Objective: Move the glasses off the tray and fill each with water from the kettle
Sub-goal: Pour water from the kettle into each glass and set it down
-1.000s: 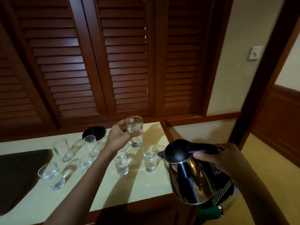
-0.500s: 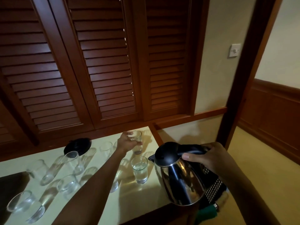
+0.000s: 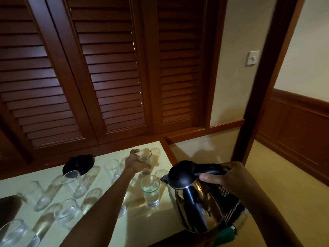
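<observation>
- Now the table (image 3: 99,227) is taking up the near left of the view, pale and flat, with the glasses standing on it.
- At the near left edge a dark tray (image 3: 8,205) is just showing, and no glass is standing on the part that shows.
- On the near right, the kettle (image 3: 195,202) is hanging past the table's right edge, held up in the air and standing almost straight, not tipping.
- The right hand (image 3: 229,179) is wrapping closed around the kettle's black handle, and the spout is pointing left, toward the glasses.
- The left hand (image 3: 136,162) is reaching far across the table with its fingers curling around the far glass (image 3: 145,162), which is standing upright, tall way up and down, at the far right corner; I cannot tell if the grip is tight or letting go.
- That far glass looks like it has only a little water at the bottom.
- Closest to the kettle's spout is the near glass (image 3: 151,190), standing just left of it and already holding water.
- So the right hand with the kettle is nearer to both of these glasses than to the others farther left.
- A black round lid or base (image 3: 78,164) is lying on the far left of the table.
- No brand name or writing can be read anywhere.
</observation>
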{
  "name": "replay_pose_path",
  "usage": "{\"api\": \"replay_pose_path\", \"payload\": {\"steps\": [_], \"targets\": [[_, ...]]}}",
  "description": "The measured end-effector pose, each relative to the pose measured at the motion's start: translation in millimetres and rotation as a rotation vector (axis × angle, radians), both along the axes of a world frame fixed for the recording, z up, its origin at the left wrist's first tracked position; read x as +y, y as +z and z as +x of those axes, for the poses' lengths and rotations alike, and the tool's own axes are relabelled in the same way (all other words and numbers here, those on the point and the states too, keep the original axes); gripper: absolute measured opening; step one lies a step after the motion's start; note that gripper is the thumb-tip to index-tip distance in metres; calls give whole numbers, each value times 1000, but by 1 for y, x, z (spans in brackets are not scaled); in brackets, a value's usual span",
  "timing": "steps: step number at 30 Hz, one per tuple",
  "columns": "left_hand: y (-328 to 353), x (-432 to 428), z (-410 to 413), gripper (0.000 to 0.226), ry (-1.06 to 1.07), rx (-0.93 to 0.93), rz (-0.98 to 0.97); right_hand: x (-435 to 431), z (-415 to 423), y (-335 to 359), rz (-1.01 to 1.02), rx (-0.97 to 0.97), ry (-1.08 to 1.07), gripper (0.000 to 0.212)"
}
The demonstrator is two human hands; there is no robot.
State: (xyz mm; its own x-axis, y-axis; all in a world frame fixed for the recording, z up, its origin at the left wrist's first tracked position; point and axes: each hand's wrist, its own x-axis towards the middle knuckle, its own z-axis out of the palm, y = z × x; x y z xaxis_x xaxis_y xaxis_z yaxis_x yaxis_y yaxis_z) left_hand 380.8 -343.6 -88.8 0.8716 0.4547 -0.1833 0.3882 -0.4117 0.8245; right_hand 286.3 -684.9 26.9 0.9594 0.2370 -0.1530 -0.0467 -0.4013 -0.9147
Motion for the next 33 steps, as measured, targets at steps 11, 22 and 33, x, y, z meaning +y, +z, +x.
{"api": "replay_pose_path", "payload": {"steps": [11, 22, 33], "targets": [[54, 72, -62, 124, 53, -123, 303, 7, -9, 9, -12, -57, 18, 21], [-2, 90, -61, 117, 198, 132, -77, 16, -16, 11, -18, -81, 103, 48], [25, 74, -74, 53, 236, -199, -7, 16, -18, 9, -41, -184, 150, 56]]}}
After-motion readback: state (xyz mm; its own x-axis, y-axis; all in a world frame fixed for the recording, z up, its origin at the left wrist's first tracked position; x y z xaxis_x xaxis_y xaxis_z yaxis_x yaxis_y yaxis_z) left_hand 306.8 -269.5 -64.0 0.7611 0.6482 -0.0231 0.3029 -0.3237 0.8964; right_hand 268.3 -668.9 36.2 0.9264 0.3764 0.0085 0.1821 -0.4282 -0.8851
